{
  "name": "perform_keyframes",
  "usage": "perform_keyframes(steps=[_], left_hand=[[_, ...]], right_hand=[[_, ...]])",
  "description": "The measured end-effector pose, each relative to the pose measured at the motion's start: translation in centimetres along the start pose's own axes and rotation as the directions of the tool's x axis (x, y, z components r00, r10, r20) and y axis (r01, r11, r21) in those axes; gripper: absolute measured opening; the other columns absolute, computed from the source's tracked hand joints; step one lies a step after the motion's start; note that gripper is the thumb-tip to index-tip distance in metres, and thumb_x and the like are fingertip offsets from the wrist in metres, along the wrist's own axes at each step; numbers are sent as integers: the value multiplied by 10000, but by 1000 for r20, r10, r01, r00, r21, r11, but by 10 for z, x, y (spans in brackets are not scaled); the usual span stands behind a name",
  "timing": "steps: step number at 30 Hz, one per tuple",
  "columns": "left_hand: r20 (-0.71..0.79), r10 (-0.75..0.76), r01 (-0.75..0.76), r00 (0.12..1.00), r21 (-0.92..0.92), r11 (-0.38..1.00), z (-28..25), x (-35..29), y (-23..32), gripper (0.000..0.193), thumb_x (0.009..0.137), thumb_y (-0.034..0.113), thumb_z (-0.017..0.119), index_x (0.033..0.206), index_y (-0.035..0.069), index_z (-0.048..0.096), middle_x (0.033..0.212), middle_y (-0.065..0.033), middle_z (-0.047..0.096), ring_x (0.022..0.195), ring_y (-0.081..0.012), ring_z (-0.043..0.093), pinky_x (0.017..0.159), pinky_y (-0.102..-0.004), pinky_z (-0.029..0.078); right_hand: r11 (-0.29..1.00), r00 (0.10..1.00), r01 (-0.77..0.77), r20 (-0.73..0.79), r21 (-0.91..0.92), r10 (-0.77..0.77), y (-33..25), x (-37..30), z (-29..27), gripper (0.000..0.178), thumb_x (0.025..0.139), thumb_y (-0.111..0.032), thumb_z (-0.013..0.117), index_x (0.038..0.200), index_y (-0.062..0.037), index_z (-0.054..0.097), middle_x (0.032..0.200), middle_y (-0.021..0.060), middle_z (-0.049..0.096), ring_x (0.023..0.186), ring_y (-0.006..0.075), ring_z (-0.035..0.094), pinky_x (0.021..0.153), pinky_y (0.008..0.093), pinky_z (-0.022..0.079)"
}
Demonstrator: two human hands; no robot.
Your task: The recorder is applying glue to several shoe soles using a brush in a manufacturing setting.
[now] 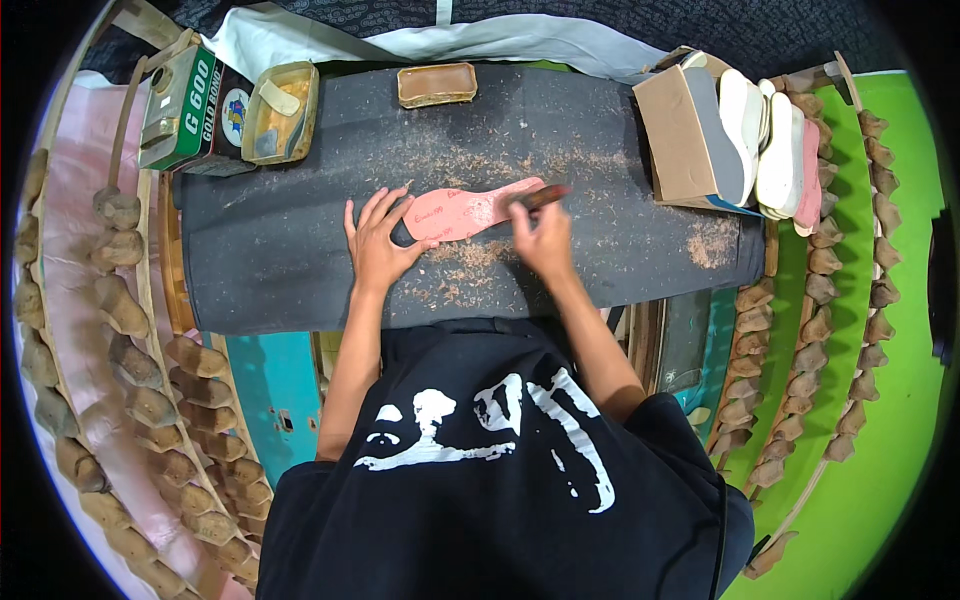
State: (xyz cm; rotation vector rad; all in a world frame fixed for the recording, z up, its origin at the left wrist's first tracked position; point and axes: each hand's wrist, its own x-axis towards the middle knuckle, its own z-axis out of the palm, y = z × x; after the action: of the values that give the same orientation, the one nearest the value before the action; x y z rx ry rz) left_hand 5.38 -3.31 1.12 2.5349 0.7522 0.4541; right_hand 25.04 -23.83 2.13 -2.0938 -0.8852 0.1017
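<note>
A pink shoe insole (452, 216) with red printing lies on the dark work surface, its wide end to the left. Around that wide end my left hand (378, 238) rests with fingers spread, thumb on the lower edge, steadying it. At the narrower right end, my right hand (543, 240) is closed round a brown-handled tool (545, 197). Motion blur and my fingers keep its working end from showing clearly. Whitish scuffed marks show on the insole just left of this tool.
Brown shavings (480, 253) are scattered about the dark table (290, 250). A rectangular container (436, 86) stands at the back, a yellowish tub (284, 110) and green can (195, 110) at back left. A cardboard box (685, 135) with insoles (775, 170) stands right. Racks of shoe lasts (128, 305) flank both sides.
</note>
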Motion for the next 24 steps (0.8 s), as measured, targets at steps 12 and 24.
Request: perform_keyframes(steps=[12,24], left_hand=[[-12,-8,7,1000,-31,1000,2,2,5,795,581,555,940,1261,185,757,1437,27,651,1445,-231,492,1282,-566,140],[-42,10,-12,999,-37,999,0,1,3,753,610,533,932,1252,178,763,1424,29,652,1437,-219,492,1278,-558,132]], right_hand=[[994,975,-30,-221,-107,6,10,17,-1,205,926,-48,666,1111,23,614,986,218,665,903,411,667,818,470,546],[999,1000,24,-8,25,-24,-26,37,29,279,946,-100,646,1137,78,548,988,292,670,877,496,652,797,544,533]])
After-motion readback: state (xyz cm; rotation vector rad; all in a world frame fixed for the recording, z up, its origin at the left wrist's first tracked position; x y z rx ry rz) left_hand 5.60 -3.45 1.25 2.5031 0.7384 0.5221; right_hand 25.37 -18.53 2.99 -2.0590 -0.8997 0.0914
